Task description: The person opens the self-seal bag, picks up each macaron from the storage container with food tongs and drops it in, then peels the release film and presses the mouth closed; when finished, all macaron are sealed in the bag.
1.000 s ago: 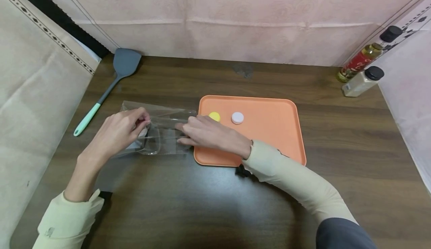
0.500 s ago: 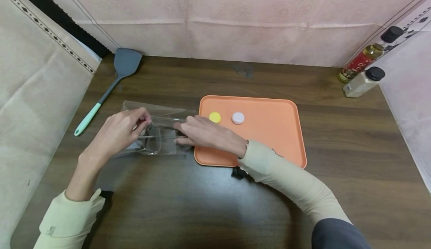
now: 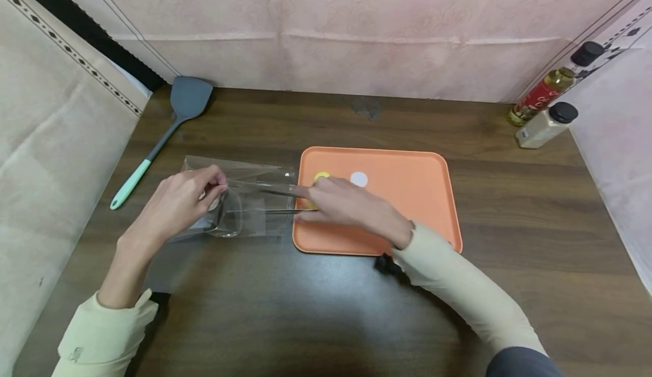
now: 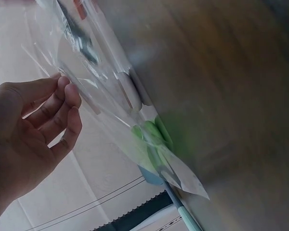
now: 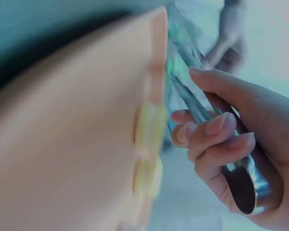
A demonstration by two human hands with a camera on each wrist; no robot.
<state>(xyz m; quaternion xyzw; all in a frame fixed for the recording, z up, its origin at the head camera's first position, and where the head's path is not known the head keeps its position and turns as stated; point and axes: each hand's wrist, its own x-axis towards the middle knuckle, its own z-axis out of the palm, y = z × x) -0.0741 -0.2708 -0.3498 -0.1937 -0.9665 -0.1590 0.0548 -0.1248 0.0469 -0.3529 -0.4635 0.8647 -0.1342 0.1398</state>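
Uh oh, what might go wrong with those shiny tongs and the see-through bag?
The silver metal tongs might snag the clear plastic bag, since their green ends look to be inside it. The bag might slip, because the left hand only pinches it. The right hand might bump the small round yellow disc close by on the orange rectangular tray.

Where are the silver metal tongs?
Head view, centre: the tongs are in the right hand, pointing left from the orange rectangular tray toward the clear plastic bag.
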